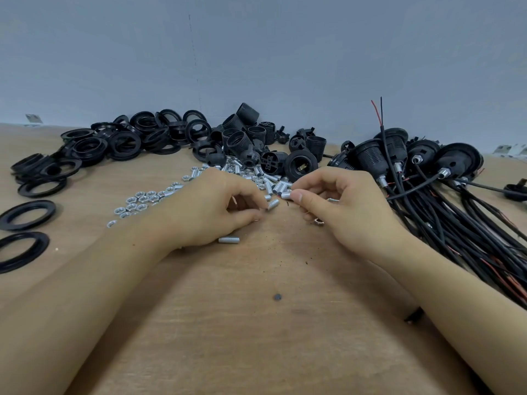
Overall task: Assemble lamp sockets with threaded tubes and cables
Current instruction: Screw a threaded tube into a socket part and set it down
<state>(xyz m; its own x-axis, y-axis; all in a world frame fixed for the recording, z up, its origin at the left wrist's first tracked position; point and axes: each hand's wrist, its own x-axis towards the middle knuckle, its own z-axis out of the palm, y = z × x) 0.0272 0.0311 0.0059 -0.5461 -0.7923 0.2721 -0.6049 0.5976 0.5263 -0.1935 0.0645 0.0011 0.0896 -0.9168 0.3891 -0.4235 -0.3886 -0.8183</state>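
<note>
Black rings (114, 143) lie in a big heap at the far left, with silver nuts (139, 199) spread in front of them. Black sockets (245, 135) sit behind the pile of threaded tubes (256, 173). Finished sockets with cables (445, 212) lie on the right. The left hand (211, 206) pinches one tube (273, 204). The right hand (342, 201) pinches another tube (286, 195). The surface (256, 323) is brown wood by a grey wall (256, 52).

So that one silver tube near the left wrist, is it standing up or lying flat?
Lying flat. The tube rests on its side on the table, its threaded length showing, beside the left hand.
</note>
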